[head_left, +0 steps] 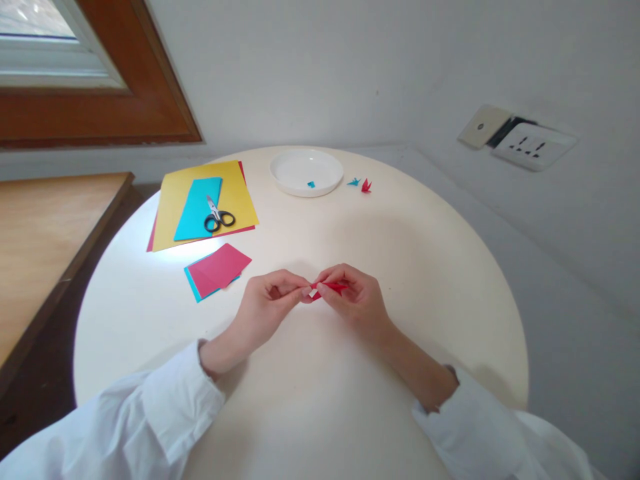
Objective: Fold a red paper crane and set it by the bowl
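Note:
Near the middle of the round table, both my hands pinch one small piece of folded red paper (334, 288). My left hand (270, 300) closes thumb and fingertips on its left end. Around its right part, the fingers of my right hand (357, 297) are bent, with the thumb pressed on it. A bit of white shows between the fingertips, and much of the folded shape is covered by the fingers. Left of my hands, a red paper rectangle (220, 270) lies over blue paper (193, 285).
The white round table (310, 413) stands against the wall. At its back are a white dish (283, 183) with a blue scrap (311, 185), a blue folded bird (355, 182) and a red one (367, 186). Scissors (219, 217) lie on blue paper (193, 210) over yellow sheets (175, 193).

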Tool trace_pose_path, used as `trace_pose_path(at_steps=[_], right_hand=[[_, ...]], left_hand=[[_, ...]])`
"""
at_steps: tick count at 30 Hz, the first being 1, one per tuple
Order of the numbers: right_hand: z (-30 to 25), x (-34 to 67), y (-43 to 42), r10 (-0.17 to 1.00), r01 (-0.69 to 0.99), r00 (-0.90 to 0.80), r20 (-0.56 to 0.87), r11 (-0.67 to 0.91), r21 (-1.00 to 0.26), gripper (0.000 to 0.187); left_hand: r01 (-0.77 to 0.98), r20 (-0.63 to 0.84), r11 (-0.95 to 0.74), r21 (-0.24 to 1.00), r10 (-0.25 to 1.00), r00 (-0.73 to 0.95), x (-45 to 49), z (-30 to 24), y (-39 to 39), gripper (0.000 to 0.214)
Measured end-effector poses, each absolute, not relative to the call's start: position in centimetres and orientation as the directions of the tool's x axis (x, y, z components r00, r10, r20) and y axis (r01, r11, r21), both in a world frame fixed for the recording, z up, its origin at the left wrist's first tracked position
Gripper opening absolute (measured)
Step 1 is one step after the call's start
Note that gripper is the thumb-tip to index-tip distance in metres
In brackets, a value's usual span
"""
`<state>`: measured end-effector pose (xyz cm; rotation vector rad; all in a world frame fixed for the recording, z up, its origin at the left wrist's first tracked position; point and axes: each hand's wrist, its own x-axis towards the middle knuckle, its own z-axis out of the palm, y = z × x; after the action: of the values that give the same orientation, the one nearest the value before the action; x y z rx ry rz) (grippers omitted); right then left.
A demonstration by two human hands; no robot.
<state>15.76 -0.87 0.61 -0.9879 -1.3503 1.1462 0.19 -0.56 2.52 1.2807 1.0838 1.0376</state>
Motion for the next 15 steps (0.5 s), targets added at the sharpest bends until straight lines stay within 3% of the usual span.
trace_pose_path(at_steps=[15], right_hand=[[-0.17,16.11,-1.19,0.902,0.149,-0.077,0.425,0.432,-0.890,0.012]], left_hand=[[0.002,-0.128,0.131,0.991,0.966,0.225,0.09,2.20,-0.51,0.005]])
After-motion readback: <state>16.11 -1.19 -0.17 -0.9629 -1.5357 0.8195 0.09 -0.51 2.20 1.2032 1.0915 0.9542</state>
